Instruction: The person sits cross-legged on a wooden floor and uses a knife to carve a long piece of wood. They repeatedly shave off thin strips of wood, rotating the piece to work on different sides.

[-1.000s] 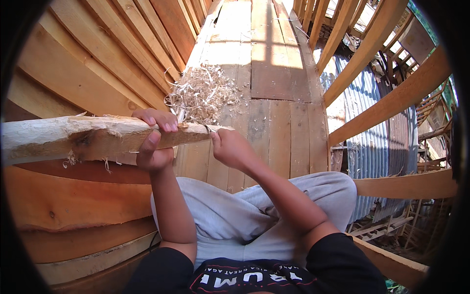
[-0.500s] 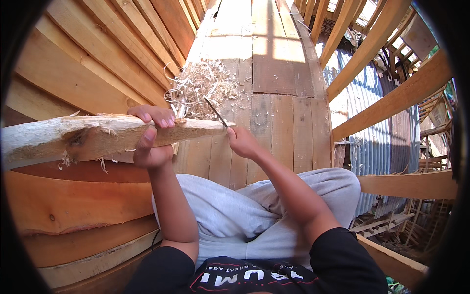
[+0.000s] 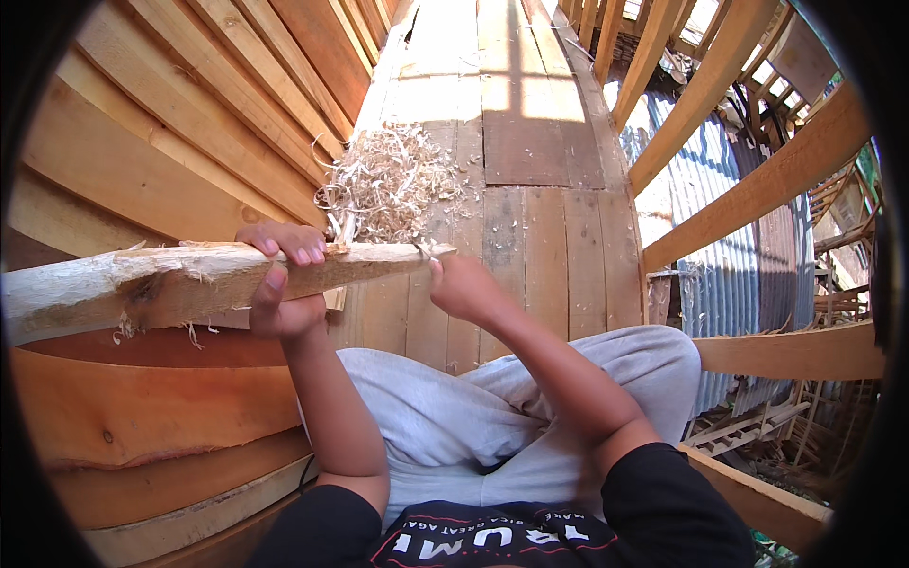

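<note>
In the head view, your left hand (image 3: 287, 315) grasps the wooden pole (image 3: 208, 275) from your side, fingers over its top and thumb against its near face. Your right hand (image 3: 466, 289) is clenched at the narrow end, on what looks like a dark blade (image 3: 422, 248); only a sliver shows, so you cannot tell the angle of its edge from here. The pole lies across in front of you, above your grey trousers (image 3: 426, 398). Beyond it, a heap of pale shavings (image 3: 393, 180) sits on the board floor (image 3: 544, 256), beside the stacked planks (image 3: 170, 170).

To pare well here, it would help to hold the left grip firm so the pole cannot roll, and to leave those fingers well back from the cutting line. Lay the blade nearly flat to the wood, take thin, even strokes along the grain, and turn the pole a little between them so the taper comes out even. Keep the edge's path clear of your knees too.

The long axis runs left to right, nearly level. The thick end passes out of sight at your left; the tapered tip points to your right, just beside your right fist.
</note>
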Demonstrator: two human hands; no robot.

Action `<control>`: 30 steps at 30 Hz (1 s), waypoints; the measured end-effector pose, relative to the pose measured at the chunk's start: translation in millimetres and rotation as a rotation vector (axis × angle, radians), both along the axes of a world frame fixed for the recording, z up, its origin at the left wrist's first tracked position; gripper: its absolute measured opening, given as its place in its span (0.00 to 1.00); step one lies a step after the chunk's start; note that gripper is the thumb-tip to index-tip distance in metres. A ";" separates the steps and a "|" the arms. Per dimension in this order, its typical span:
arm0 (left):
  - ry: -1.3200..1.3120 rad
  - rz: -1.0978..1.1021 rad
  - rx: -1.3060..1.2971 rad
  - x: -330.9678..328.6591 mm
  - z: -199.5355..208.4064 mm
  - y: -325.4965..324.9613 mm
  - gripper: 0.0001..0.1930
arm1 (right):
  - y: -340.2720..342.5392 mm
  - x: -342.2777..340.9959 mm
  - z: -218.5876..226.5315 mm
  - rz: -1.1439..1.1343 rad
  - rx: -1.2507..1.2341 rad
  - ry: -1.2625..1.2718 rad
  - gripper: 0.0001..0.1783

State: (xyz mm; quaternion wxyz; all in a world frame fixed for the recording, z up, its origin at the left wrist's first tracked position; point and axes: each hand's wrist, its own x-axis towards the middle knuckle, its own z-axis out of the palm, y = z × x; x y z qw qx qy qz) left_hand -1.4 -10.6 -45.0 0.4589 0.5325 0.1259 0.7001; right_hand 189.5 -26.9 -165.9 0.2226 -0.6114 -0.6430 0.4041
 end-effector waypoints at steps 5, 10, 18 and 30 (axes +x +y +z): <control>0.017 0.044 -0.009 3.7 -0.4 -6.8 0.14 | -8.2 -9.2 26.2 0.007 0.014 -0.012 0.22; 0.009 -0.028 0.008 2.6 2.9 3.4 0.14 | 9.2 11.5 -23.3 -0.066 -0.084 -0.055 0.22; 0.063 -0.028 0.030 4.6 1.7 -6.7 0.14 | 1.1 -1.2 9.3 -0.032 -0.167 -0.105 0.22; 0.046 0.052 0.011 9.3 4.1 -3.5 0.14 | 0.2 -8.7 4.3 -0.026 -0.102 0.038 0.25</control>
